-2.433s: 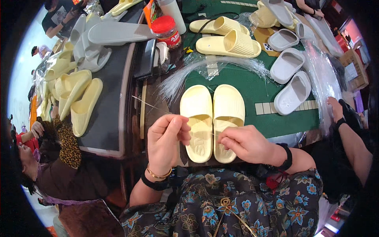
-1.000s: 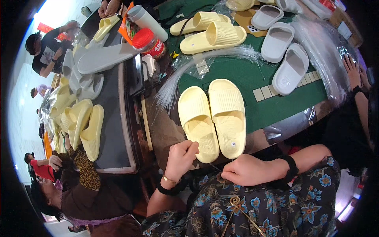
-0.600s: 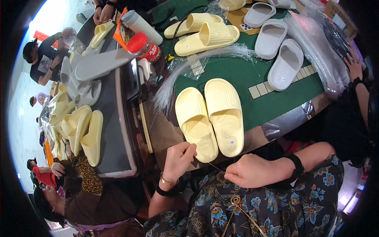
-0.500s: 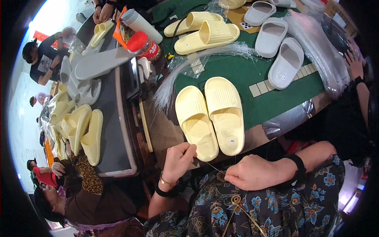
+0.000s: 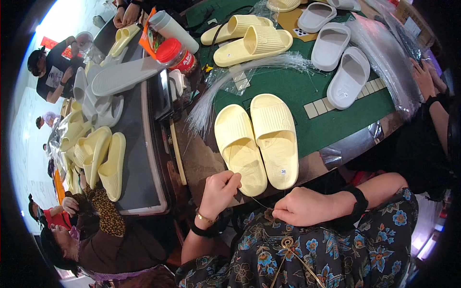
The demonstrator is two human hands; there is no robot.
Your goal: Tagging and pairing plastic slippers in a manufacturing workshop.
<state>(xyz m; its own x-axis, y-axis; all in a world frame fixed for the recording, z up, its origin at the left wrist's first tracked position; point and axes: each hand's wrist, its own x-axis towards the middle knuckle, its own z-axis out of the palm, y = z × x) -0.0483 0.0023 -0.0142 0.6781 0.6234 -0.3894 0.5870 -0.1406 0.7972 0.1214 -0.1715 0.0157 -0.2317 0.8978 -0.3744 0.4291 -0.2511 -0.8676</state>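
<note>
A pair of pale yellow slide slippers lies side by side in front of me, toes away: the left slipper [image 5: 234,130] and the right slipper [image 5: 273,120], which has a small size sticker on its heel. By the left slipper's heel, my left hand [image 5: 220,194] is closed in a pinch. My right hand [image 5: 305,207] is closed too, just below the right heel. A thin clear plastic strand [image 5: 260,204] runs in a sagging curve between my hands, pinched at both ends. Where it passes at the slippers is hard to see.
A bundle of clear plastic strands [image 5: 216,89] lies beyond the slippers. More yellow slippers [image 5: 266,45] and grey slippers [image 5: 348,79] stand farther back. Clear plastic bags [image 5: 379,57] lie at right, near another person's hand [image 5: 422,79]. A red-lidded jar [image 5: 175,55] stands left.
The strand between my hands has gone from nearly straight to sagging. My right hand has risen slightly. At right, the other person's hands have moved onto the plastic bags.
</note>
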